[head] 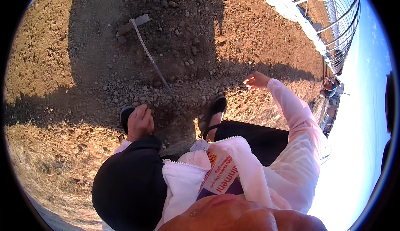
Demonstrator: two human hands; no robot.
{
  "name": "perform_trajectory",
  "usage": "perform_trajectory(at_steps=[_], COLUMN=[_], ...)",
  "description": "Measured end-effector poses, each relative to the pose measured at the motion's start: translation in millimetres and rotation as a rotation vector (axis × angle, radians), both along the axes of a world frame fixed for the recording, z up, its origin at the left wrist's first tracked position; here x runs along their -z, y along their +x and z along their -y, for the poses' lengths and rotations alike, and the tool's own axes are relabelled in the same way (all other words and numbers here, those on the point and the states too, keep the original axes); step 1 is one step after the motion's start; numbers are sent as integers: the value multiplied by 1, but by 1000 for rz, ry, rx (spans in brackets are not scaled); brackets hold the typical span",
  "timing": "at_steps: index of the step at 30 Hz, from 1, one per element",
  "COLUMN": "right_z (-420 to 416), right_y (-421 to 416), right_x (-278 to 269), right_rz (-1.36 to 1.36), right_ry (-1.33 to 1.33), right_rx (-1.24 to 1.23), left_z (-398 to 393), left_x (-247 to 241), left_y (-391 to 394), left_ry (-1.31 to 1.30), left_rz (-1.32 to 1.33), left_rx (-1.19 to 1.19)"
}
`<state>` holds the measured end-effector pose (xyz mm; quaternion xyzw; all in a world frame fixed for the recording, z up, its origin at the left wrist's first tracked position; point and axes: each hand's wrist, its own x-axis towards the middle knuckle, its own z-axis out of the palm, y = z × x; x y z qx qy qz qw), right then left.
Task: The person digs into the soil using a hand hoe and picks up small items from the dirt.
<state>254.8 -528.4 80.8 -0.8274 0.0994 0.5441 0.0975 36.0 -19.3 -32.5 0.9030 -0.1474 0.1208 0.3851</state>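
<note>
My left hand [140,122] rests by my bent knee, above my dark left shoe [126,117]. Its fingers are curled in; nothing shows in them, and the palm side is hidden. My right hand [257,81] reaches out over the soil to the right, fingers loosely bent and apart, holding nothing visible. Between them, a long-handled rake [157,66] lies on stony ground. Its wide head [133,24], jagged along one end, is at the far side, and the handle runs back toward my feet. Neither hand touches it.
Loose stones and soil [187,62] surround the rake, partly in shadow. My right shoe [218,105] stands right of the handle's near end. Dry grass [56,165] lies at left. White sheeting [293,15] and curved metal hoops [340,21] line the upper right; another person [331,88] is farther off.
</note>
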Motion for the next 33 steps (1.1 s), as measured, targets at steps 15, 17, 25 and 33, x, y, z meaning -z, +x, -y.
perform_trajectory(at_steps=[15,17,25,33], right_z=[-193,-164,-181,-116], right_y=[287,298,319,309], right_x=[194,195,184,175], right_rz=[1118,1058,1207,1344], right_ry=[155,250,205,-41], right_rx=[37,209,14,341], left_z=[-13,-14,-15,-12], left_x=[7,10,15,10], left_y=[-6,-2,-4,2], left_ry=[59,50,93,89], left_rz=[-44,-27,11,-29], left_rx=[57,86,112,108])
